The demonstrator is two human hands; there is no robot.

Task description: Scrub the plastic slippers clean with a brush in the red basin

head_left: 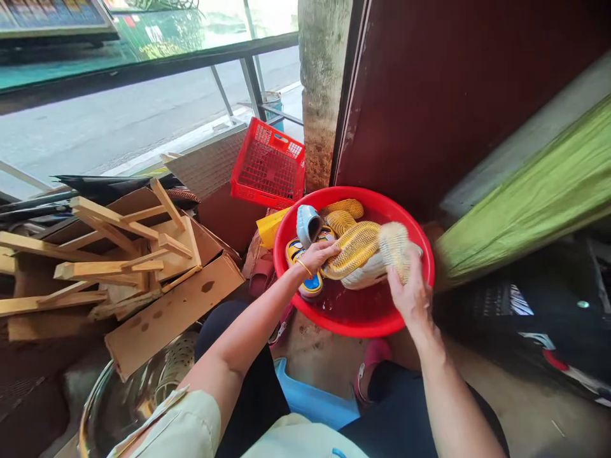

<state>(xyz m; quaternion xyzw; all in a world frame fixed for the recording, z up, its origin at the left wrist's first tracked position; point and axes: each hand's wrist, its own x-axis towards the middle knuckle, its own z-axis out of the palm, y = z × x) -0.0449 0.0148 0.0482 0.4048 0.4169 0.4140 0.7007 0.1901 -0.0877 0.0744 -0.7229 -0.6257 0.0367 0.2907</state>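
A red basin (367,327) holds several shoes and some water. My left hand (319,256) grips the end of a yellow shoe (356,248), whose ribbed sole faces up. In my right hand (411,289) is a pale, worn object with ridges (394,245), blurred, probably a brush or a sole. Beneath these lies a whitish shoe (365,275). A light blue shoe (308,224) stands at the basin's left side, beside a yellow and blue shoe (311,285). More yellow soles (344,208) lie at the back.
A red crate (270,165) stands behind the basin. Wooden stools (128,235) and cardboard (174,315) are piled at left, above a metal bowl (90,407). A blue plastic stool (315,401) is between my legs. Green cloth (534,191) hangs at right.
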